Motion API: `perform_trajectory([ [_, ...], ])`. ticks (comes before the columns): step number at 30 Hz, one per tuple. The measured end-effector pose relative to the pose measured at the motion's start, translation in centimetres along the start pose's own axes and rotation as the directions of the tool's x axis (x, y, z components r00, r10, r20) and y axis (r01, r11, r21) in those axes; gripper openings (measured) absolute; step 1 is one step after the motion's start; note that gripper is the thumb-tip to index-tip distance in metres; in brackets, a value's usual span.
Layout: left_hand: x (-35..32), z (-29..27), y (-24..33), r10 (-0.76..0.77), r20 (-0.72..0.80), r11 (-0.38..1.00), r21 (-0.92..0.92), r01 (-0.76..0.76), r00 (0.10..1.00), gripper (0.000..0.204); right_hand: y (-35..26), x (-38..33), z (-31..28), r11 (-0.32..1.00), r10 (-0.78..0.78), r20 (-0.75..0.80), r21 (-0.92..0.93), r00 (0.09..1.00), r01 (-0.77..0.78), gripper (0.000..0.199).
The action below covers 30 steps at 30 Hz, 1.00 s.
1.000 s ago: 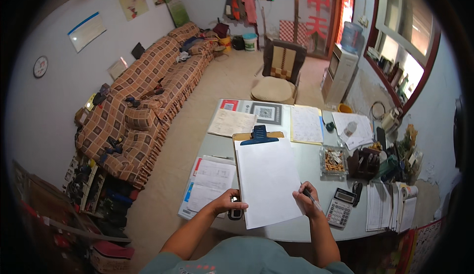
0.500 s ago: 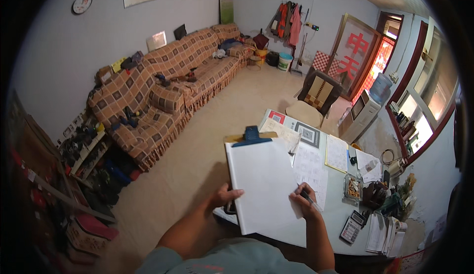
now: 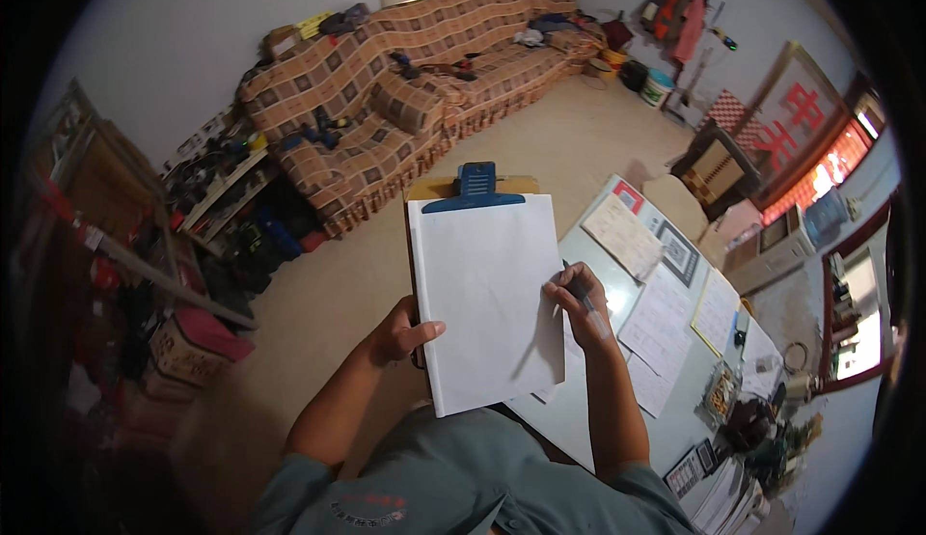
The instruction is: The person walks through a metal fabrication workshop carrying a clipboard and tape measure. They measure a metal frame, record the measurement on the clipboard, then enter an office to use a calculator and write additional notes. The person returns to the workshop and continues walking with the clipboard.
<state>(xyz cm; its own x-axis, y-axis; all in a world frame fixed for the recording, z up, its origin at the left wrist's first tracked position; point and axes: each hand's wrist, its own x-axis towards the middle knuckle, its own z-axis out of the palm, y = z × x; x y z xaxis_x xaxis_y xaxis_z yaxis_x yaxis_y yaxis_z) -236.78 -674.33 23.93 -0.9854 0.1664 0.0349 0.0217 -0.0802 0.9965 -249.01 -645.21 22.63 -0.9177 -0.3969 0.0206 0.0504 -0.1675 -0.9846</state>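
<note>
My left hand [image 3: 406,330] grips the left edge of a clipboard [image 3: 477,186], thumb on top and fingers underneath. A blue clip at its top pins blank white paper [image 3: 487,294] over the brown board, whose upper edge shows. At the paper's right edge is my right hand [image 3: 581,301], closed round a dark pen [image 3: 576,287] with a clear end that points down toward the wrist. Its fingertips meet the sheet's edge or lie just over it; which, I cannot tell.
A glass-topped desk [image 3: 569,429] on the right bears paper sheets [image 3: 666,332], a calculator [image 3: 687,472] and a clear box of small brown things [image 3: 720,390]. Behind it stands a chair [image 3: 714,168]. A cloth-covered sofa [image 3: 405,101] lines the far wall; a cluttered shelf [image 3: 222,188] is at left.
My view has turned left and down. The clipboard is now held more upright, left of the desk and partly over the floor. Both hands keep their holds.
</note>
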Motion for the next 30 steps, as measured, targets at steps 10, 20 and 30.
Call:
perform_trajectory([
  [10,1.4,-8.4,1.6,0.097,-0.147,0.993,-0.055,-0.106,0.984,0.045,0.5,6.7,7.0,0.996,-0.052,0.132,0.073,0.99,0.042,0.021],
  [20,6.5,-20.5,4.5,0.223,0.137,0.968,0.086,-0.236,0.965,0.052,-4.9,11.9,18.4,0.73,-0.683,-0.113,-0.098,0.721,0.676,0.051],
  [30,9.5,-23.1,7.2,0.31,0.361,0.938,-0.266,-0.222,0.88,0.06,-8.7,15.1,30.2,0.574,-0.731,0.126,-0.417,0.671,0.705,0.024],
])
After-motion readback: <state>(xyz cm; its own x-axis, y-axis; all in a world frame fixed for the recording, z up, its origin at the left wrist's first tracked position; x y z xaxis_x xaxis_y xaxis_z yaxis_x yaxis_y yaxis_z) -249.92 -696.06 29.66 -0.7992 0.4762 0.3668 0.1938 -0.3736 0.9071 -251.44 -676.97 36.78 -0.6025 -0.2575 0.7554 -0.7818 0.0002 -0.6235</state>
